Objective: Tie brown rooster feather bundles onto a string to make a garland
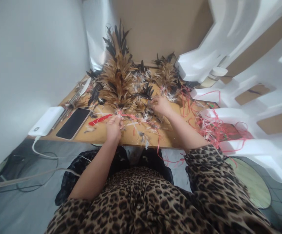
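A tall bundle of brown and black feathers (118, 76) lies on the table, pointing away from me. My left hand (114, 126) is closed around its base, where pink string (128, 115) is wrapped. Close to that hand lies a flat red strip (100, 119). My right hand (160, 105) is pinched at the lower end of a small tuft of black feathers (147, 91); its fingertips are partly hidden. Below this tuft sits a pile of small loose feathers (143, 109). Farther back on the right is a second brown feather bundle (165, 73).
A phone (73, 123) and a white power bank (47, 121) with a cable lie at the table's left. Tangled pink string (212, 130) spills over the right side by white foam pieces (240, 117). A lidded jar (214, 76) stands at the back right.
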The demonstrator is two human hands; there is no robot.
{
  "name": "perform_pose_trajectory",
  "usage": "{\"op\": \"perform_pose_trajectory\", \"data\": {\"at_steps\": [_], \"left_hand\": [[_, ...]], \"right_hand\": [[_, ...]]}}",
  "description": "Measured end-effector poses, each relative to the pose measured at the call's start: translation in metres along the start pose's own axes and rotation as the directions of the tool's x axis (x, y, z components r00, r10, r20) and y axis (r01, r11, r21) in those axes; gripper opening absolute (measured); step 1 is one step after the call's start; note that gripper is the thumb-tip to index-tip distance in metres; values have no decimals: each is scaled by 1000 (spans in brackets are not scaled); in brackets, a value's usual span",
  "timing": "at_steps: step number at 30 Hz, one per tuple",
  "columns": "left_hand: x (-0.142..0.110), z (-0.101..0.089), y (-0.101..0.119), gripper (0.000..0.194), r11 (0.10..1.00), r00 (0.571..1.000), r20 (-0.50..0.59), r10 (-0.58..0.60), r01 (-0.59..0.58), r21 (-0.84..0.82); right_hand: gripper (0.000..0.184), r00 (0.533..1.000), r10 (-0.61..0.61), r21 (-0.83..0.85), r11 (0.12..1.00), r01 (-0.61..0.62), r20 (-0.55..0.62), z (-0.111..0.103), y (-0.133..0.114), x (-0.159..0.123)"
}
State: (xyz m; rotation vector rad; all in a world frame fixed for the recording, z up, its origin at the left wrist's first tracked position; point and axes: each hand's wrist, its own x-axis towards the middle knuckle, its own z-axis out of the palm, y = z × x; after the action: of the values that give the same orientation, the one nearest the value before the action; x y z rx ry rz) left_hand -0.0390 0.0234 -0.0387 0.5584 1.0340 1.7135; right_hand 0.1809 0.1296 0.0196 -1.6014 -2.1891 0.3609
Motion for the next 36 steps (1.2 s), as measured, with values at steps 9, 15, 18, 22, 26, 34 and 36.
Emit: {"op": "perform_pose_trajectory", "data": {"at_steps": [9,15,18,22,26,34,36], "left_hand": [[3,-1,-4,22,999,1000,0,26,-26,29],[2,-2,-3,22,1000,1000,-1,15,-15,22],[2,-1,-4,23,999,1000,-3,18,-18,29],[1,1,-6,22,998,999,-15,35,-34,53],[0,2,-7,22,994,998,-4,60,-59,90],[-3,4,-8,21,989,995,-9,97,-96,115],[-3,4,-8,24,993,996,-21,92,-90,80]], "right_hand": [[19,991,7,-243,970,25,131,15,-45,-28],[6,986,108,-93,991,-96,128,13,-32,-20],[8,991,119,359,924,-131,56,-3,-20,-17],[17,959,153,860,426,-281,238,-7,-17,-18],[29,941,95,940,73,-332,325,7,-33,-22],[22,992,-48,905,416,-84,114,26,-81,-31],[18,990,-92,885,463,-48,102,30,-87,-30]]}}
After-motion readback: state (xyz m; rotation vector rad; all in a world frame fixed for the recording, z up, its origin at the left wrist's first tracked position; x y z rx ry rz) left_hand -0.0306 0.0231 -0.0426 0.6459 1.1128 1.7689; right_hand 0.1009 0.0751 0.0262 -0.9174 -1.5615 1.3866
